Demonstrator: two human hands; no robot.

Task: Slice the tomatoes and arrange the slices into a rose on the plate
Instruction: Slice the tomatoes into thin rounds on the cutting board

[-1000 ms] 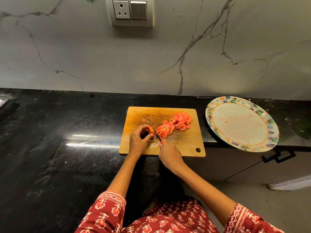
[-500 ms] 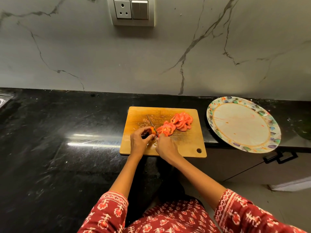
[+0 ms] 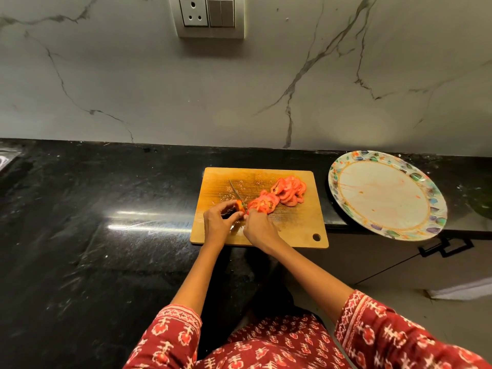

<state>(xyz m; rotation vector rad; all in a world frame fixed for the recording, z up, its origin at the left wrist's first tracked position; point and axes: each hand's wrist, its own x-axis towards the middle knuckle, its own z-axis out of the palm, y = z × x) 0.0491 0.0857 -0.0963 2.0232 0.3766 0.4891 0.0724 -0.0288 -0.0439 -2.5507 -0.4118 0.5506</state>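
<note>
A wooden cutting board (image 3: 298, 230) lies on the black counter. On it my left hand (image 3: 218, 222) grips the small remaining end of a tomato (image 3: 240, 205). My right hand (image 3: 259, 227) holds a knife (image 3: 235, 191) whose blade stands against that tomato piece, tip pointing away from me. To the right of the blade lie two overlapping heaps of tomato slices (image 3: 279, 195). A round plate with a coloured rim (image 3: 436, 209) sits to the right of the board, with only juice marks on it.
The black stone counter (image 3: 106, 222) stretches far to the left. The plate overhangs the counter's front edge above a cabinet handle (image 3: 444, 247). A marble wall with a socket and switch (image 3: 210, 14) rises behind the counter.
My right hand has moved closer to my left hand, and the knife has shifted left against the tomato end. The slice heaps and the plate have stayed put.
</note>
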